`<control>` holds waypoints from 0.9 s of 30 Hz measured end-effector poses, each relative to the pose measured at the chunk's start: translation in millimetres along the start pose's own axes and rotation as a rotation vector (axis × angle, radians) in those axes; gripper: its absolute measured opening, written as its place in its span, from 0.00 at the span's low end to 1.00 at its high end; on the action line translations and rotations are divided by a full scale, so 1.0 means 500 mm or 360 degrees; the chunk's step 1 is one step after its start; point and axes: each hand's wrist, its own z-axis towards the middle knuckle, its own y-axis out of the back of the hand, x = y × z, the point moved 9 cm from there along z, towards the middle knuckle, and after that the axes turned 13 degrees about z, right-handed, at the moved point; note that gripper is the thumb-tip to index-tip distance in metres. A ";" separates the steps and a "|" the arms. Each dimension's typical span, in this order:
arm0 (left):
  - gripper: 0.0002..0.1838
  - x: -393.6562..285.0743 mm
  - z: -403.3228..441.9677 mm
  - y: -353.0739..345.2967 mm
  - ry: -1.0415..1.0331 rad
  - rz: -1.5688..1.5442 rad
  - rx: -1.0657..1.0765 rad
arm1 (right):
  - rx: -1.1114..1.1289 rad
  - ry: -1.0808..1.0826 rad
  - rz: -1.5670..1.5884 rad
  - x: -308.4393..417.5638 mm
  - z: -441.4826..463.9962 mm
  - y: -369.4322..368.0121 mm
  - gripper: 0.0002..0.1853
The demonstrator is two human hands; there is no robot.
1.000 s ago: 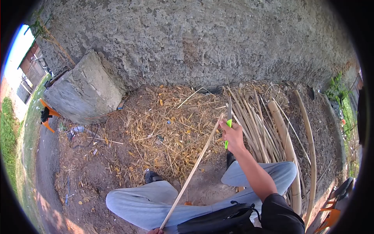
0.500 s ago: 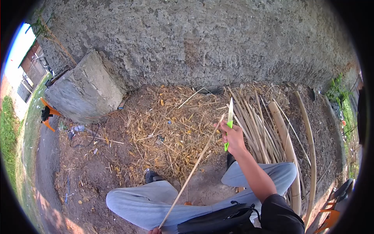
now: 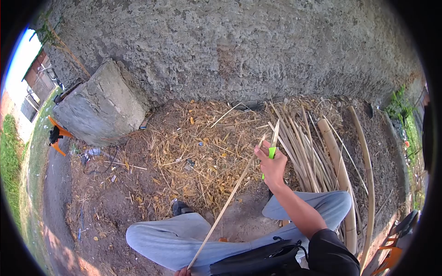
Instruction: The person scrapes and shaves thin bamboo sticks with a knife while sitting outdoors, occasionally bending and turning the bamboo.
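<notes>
My right hand (image 3: 273, 169) is closed around a knife (image 3: 275, 134) with a bright green handle, its blade pointing up and away. Its thumb and fingers also meet the far end of a long, thin bamboo strip (image 3: 224, 208). The strip slants down across my lap to the bottom edge of the view. There my left hand (image 3: 183, 272) grips the strip's near end, mostly cut off by the frame. Beside my right hand lies a pile of split bamboo strips (image 3: 299, 152).
Two thicker bamboo poles (image 3: 338, 165) (image 3: 366, 170) lie right of the pile. A rough concrete wall (image 3: 258, 50) stands ahead, with a concrete block (image 3: 103, 108) at left. Dry leaves and shavings (image 3: 198, 161) cover the ground. A black bag (image 3: 258, 262) rests on my lap.
The knife blade has tilted slightly to the right, and my right hand has turned and dropped a little around the handle. The strip and my left hand stay nearly still.
</notes>
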 end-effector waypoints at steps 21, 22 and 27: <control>0.02 -0.001 0.004 0.004 0.0013 -0.0104 -0.0050 | 0.0165 0.0491 -0.0750 0.058 -0.017 -0.025 0.13; 0.02 -0.002 0.004 0.005 -0.0001 -0.0121 -0.0077 | 0.0148 0.0521 -0.0735 0.060 -0.018 -0.024 0.13; 0.02 0.007 0.002 0.001 0.0063 -0.0236 -0.0041 | 0.0191 0.0582 -0.0903 0.069 -0.020 -0.027 0.13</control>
